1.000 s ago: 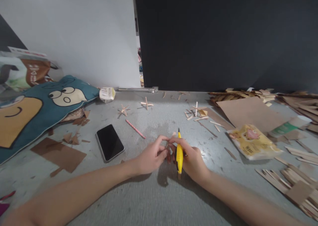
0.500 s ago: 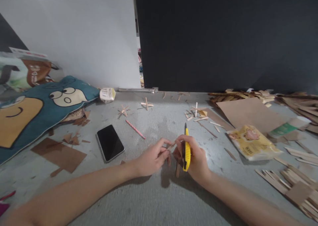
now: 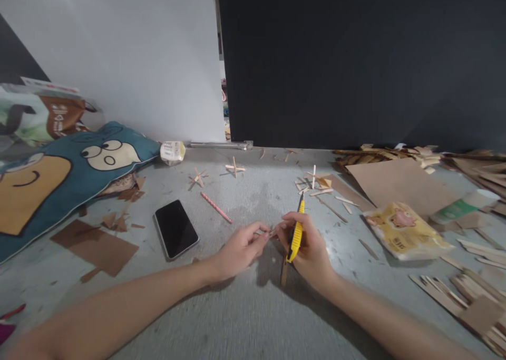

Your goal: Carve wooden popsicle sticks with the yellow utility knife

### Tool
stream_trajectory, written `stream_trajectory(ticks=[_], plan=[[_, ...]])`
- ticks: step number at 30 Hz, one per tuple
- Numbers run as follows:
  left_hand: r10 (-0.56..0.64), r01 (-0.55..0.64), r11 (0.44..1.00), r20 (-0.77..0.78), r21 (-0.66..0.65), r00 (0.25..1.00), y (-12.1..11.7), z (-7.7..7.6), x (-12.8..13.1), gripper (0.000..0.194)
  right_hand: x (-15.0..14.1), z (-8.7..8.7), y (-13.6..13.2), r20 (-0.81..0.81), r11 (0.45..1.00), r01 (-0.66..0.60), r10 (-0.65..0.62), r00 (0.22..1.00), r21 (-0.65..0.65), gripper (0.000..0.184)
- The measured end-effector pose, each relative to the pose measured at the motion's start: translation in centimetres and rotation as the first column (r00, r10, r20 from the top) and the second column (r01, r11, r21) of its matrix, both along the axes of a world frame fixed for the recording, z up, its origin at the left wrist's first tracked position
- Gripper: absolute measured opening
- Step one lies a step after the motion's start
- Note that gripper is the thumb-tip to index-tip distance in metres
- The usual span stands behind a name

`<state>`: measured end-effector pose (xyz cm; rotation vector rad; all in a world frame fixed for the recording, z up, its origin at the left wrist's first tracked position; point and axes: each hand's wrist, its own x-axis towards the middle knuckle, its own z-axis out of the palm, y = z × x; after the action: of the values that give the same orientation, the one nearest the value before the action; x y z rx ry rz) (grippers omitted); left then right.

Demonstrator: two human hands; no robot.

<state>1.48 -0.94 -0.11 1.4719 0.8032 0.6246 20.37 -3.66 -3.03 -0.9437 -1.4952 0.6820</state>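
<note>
My right hand [image 3: 314,249] is closed around a yellow utility knife [image 3: 296,236], whose tip points away from me. The fingertips of my left hand [image 3: 242,250] are pinched on a small sliver of wood [image 3: 271,233], and my right fingertips meet it from the other side. Most of the sliver is hidden by the fingers. Below my right hand a narrow brown strip [image 3: 283,274] sticks out towards me. Farther off on the grey table are small crossed-stick pieces [image 3: 235,167] and a pink striped pencil-like stick [image 3: 216,207].
A black phone [image 3: 176,229] lies left of my hands, near brown cardboard [image 3: 95,246] and a blue cushion [image 3: 110,175]. On the right are a yellow tissue pack [image 3: 407,231], a green-and-white tube [image 3: 466,206] and a bundle of wooden sticks [image 3: 470,302]. Dark and white panels stand behind.
The knife has tilted in my right hand, its tip swinging right and its lower end left. My left fingers have closed up slightly around the sliver.
</note>
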Motion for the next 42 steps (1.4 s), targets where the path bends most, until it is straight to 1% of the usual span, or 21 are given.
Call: stream_trajectory(ticks=[4, 9, 13, 16, 18, 22, 32, 35, 42], plan=[[0.023, -0.022, 0.999, -0.038, 0.026, 0.999, 0.05, 0.09, 0.12, 0.047, -0.14, 0.04, -0.17, 0.027, 1.000, 0.008, -0.007, 1.000, -0.024, 0.026], [0.012, -0.006, 0.998, -0.074, 0.069, 0.997, -0.03, 0.30, 0.17, 0.044, -0.32, 0.39, -0.03, -0.056, 0.998, -0.011, 0.007, 0.998, -0.059, 0.026], [-0.012, 0.015, 0.999, -0.077, 0.044, 0.997, 0.04, 0.14, 0.13, 0.043, -0.40, 0.28, 0.12, -0.074, 0.997, -0.017, 0.011, 0.997, -0.076, 0.026], [-0.025, 0.026, 0.999, -0.052, 0.025, 0.998, 0.07, 0.14, 0.11, 0.044, -0.48, 0.23, 0.24, -0.088, 0.997, 0.018, -0.025, 0.996, -0.082, 0.027], [-0.018, 0.019, 1.000, -0.044, 0.010, 0.999, 0.03, 0.26, 0.11, 0.043, -0.52, 0.27, 0.30, -0.090, 0.996, 0.038, -0.045, 0.995, -0.085, 0.027], [-0.009, 0.009, 1.000, -0.037, -0.016, 0.999, -0.07, 0.45, 0.12, 0.038, -0.50, 0.31, 0.33, -0.088, 0.996, 0.033, -0.040, 0.995, -0.078, 0.027], [-0.015, 0.017, 0.999, -0.074, 0.027, 0.997, 0.00, 0.41, 0.15, 0.035, -0.37, 0.19, 0.30, -0.088, 0.996, 0.048, -0.054, 0.995, -0.069, 0.027], [-0.021, 0.022, 1.000, -0.074, 0.020, 0.997, -0.01, 0.34, 0.10, 0.033, -0.36, 0.15, 0.32, -0.072, 0.995, 0.058, -0.064, 0.995, -0.079, 0.026], [0.005, -0.004, 1.000, -0.076, 0.023, 0.997, -0.04, 0.49, 0.31, 0.033, -0.37, 0.52, 0.35, -0.092, 0.990, 0.052, -0.064, 0.994, -0.132, 0.028]])
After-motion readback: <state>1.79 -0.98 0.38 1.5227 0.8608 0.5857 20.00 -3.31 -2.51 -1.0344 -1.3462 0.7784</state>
